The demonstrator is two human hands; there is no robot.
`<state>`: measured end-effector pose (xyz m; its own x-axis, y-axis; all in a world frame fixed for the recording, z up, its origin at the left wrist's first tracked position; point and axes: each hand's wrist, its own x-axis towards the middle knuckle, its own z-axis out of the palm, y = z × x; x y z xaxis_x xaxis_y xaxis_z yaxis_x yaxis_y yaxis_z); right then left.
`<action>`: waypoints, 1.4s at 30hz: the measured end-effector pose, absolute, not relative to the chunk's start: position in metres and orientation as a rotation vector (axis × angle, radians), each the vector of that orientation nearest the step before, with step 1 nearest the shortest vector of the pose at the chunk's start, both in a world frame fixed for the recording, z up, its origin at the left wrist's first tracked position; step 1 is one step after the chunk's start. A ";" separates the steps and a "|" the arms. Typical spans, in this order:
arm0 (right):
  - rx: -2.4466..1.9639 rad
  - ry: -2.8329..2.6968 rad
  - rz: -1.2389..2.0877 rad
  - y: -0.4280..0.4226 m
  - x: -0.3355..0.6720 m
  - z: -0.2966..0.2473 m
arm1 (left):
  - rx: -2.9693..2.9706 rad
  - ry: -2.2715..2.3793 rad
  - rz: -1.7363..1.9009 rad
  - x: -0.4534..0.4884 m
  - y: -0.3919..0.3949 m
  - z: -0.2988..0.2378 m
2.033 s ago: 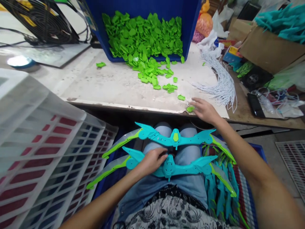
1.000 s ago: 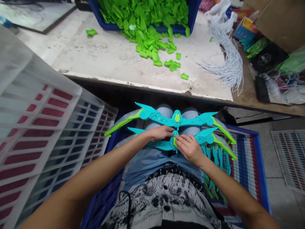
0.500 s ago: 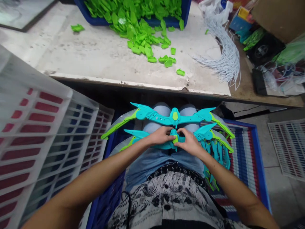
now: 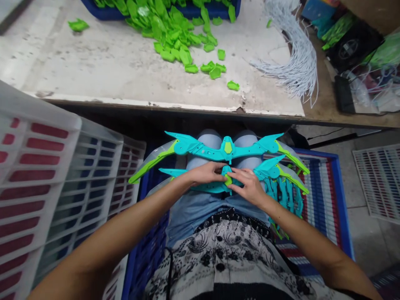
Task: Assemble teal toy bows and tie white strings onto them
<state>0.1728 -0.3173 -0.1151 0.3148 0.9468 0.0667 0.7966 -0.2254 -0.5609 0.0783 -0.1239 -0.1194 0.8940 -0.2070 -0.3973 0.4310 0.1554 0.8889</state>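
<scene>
Two turquoise toy bows with lime-green tips lie across my thighs, one beyond the other. The far toy bow [image 4: 212, 154] has a green piece set in its middle and no hand on it. At the centre of the near toy bow [image 4: 206, 187] sits a small green plastic piece [image 4: 228, 179], slightly tilted. My left hand [image 4: 208, 173] is closed over the left of that centre, thumb and fingertips at the green piece. From the right, my right hand [image 4: 250, 185] grips the bow's middle, fingertips against the same piece. My fingers partly hide the near bow.
A blue bin [image 4: 106, 12] spills green pieces [image 4: 175, 37] onto the worktable [image 4: 109, 75]. White strings [image 4: 293, 58] lie right of them. A white plastic crate [image 4: 65, 121] stands left; a blue-rimmed basket [image 4: 342, 200] at right holds more turquoise bows [image 4: 286, 196].
My right hand's fingers have moved from beside the bow's centre onto its right edge and the green piece. The green piece now looks more tilted. The view has shifted slightly.
</scene>
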 end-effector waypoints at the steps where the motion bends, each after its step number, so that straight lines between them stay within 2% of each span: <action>1: -2.106 -1.547 0.397 -0.316 0.172 -0.114 | 1.348 0.208 -0.445 0.078 -0.125 -0.120; 10: -2.366 -1.220 0.734 -0.295 0.174 -0.102 | 1.353 0.390 -0.295 0.079 -0.142 -0.135; 18: -2.404 -1.288 0.736 -0.285 0.161 -0.099 | 1.454 0.483 -0.285 0.076 -0.140 -0.125; 21: -2.233 -1.412 0.554 -0.291 0.182 -0.089 | 1.517 0.480 -0.315 0.069 -0.134 -0.123; 23: -2.229 -1.305 0.250 -0.298 0.223 -0.073 | 1.609 0.496 -0.345 0.059 -0.129 -0.125; 25: -2.384 -1.037 -0.098 -0.305 0.284 -0.050 | 1.796 0.523 -0.338 0.048 -0.125 -0.125; 27: -2.644 -0.751 -0.268 -0.308 0.354 -0.027 | 2.065 0.530 -0.196 0.041 -0.125 -0.122; 30: -2.957 -0.506 -0.131 -0.303 0.442 -0.003 | 2.443 0.471 0.272 0.050 -0.131 -0.110; 33: -3.124 -0.506 0.109 -0.287 0.489 0.006 | 2.664 0.389 0.619 0.077 -0.136 -0.102; 36: -3.237 -0.632 0.255 -0.269 0.505 0.006 | 2.789 0.362 0.629 0.103 -0.136 -0.108; 42: -3.257 -0.653 0.318 -0.267 0.516 0.006 | 2.879 0.454 0.429 0.110 -0.131 -0.124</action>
